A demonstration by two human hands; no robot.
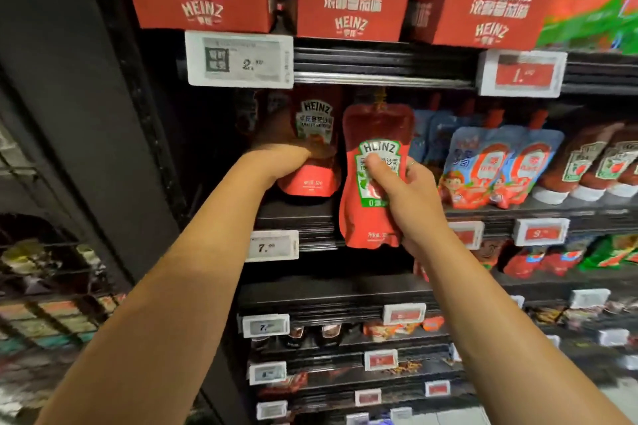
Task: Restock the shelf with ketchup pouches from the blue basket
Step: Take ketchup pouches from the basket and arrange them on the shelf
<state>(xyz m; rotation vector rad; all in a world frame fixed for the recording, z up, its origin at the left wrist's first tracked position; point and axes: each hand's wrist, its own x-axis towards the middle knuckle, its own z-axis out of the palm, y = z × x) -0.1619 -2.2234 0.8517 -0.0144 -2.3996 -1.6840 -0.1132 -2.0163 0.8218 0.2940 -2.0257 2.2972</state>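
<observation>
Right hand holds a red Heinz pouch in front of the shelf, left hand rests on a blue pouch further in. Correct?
Not quite. The head view shows the left hand on a red Heinz pouch, not a blue one; the blue pouches sit further right, untouched. The right hand does hold a red pouch in front of the shelf.

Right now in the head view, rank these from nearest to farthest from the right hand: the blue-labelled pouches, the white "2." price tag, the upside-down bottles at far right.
From the right hand, in image position:
1. Blue-labelled pouches, just to its right on the same shelf.
2. Upside-down bottles, further right on that shelf.
3. White "2." price tag, up-left on the rail above; not clearly farther than the bottles.
</observation>
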